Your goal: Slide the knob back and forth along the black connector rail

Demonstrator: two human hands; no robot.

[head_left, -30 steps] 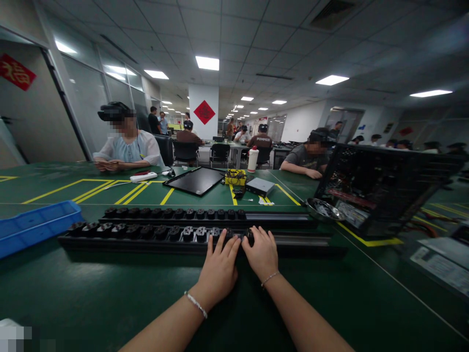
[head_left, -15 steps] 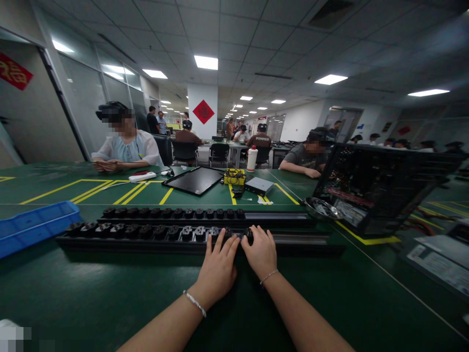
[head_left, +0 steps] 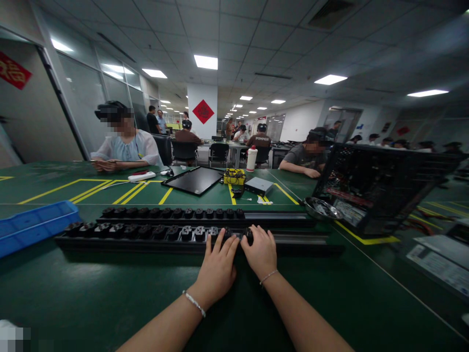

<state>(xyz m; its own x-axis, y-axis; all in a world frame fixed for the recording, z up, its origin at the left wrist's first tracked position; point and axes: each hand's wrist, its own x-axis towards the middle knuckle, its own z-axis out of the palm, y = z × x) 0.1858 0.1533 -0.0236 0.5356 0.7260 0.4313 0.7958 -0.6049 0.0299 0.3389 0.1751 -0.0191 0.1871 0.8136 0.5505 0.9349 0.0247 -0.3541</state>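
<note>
the left hand (head_left: 217, 266), fingers spread, rests on the long black rail of round socket modules (head_left: 146, 244), while the right hand (head_left: 260, 249) curls with thumb and fingers around a small round black module (head_left: 249, 236) at that rail. a second long black rail (head_left: 274, 216) lies just beyond both hands on the green counter (head_left: 110, 303), and a blue plastic tray (head_left: 36, 226) sits well to their left.
</note>
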